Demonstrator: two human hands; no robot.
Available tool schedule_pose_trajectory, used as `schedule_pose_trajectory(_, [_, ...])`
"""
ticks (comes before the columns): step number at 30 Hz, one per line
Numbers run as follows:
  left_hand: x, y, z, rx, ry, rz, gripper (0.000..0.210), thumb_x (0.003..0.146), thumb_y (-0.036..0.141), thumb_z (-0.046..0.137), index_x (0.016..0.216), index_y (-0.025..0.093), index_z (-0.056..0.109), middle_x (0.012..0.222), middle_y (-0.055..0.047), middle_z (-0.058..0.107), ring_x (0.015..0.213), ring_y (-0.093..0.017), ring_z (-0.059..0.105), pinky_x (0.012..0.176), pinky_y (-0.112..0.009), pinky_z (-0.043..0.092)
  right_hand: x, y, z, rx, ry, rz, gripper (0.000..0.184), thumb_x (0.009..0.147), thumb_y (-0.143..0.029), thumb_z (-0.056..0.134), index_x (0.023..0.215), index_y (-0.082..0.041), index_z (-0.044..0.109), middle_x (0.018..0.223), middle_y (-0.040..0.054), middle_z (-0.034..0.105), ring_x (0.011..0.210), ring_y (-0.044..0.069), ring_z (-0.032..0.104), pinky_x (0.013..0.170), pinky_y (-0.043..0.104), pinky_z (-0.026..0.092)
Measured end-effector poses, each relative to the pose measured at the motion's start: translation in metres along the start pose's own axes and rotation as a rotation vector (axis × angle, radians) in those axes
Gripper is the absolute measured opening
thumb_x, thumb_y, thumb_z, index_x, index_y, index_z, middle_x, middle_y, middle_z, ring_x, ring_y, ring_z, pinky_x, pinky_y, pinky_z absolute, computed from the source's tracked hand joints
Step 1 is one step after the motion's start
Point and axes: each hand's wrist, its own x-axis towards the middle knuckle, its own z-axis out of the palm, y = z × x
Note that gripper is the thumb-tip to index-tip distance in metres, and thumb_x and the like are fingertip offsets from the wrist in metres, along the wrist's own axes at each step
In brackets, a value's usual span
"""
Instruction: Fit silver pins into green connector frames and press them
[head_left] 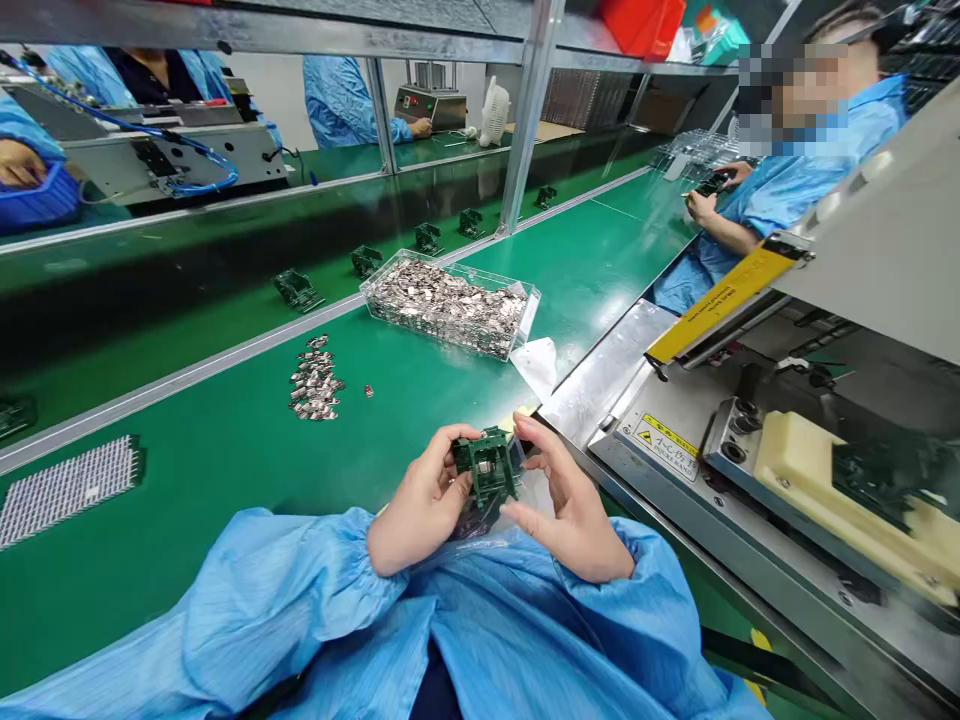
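Note:
A dark green plastic housing with an open square middle is held low in front of my body. My left hand grips its left side between thumb and fingers. At the right side, my right hand has its index finger by the top corner and its thumb by the lower edge, seemingly touching it. A small metal piece shows inside the housing. Below the housing lies clear plastic film, partly hidden by my hands. Ahead on the green bench are a loose pile of small metal pieces and one single piece.
A clear bin of metal pieces stands ahead, with white paper at its corner. Several green housings line the far strip. A white gridded block lies left. At right stands a press machine; a co-worker sits beyond.

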Motion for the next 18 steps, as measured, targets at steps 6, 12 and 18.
schedule_pose_trajectory(6, [0.03, 0.057, 0.005, 0.192, -0.594, 0.025, 0.061, 0.082, 0.016, 0.063, 0.139, 0.026, 0.046, 0.09, -0.007, 0.072, 0.074, -0.02, 0.07, 0.059, -0.026, 0.057, -0.042, -0.025, -0.053, -0.088, 0.061, -0.146, 0.06, 0.077, -0.04, 0.079, 0.131, -0.028, 0.055, 0.124, 0.0089, 0.063, 0.114, 0.028, 0.059, 0.098, 0.044, 0.049])
schedule_pose_trajectory(12, [0.113, 0.08, 0.102, 0.225, -0.678, 0.444, 0.049, 0.078, 0.02, 0.07, 0.126, 0.024, 0.061, 0.111, -0.011, 0.072, 0.098, -0.026, 0.071, 0.074, -0.032, 0.06, -0.123, -0.029, -0.125, -0.086, 0.904, -0.137, 0.058, 0.067, -0.038, 0.085, 0.12, -0.025, 0.062, 0.112, 0.009, 0.067, 0.104, 0.028, 0.065, 0.088, 0.043, 0.055])
schedule_pose_trajectory(18, [0.159, 0.074, 0.251, 0.241, -0.639, 0.631, 0.062, 0.069, 0.034, 0.079, 0.124, 0.013, 0.057, 0.13, -0.021, 0.059, 0.122, -0.037, 0.057, 0.103, -0.05, 0.047, -0.166, -0.035, -0.177, -0.046, 1.565, -0.164, 0.044, 0.066, -0.03, 0.079, 0.106, -0.022, 0.062, 0.113, 0.0052, 0.064, 0.104, 0.024, 0.063, 0.089, 0.042, 0.051])
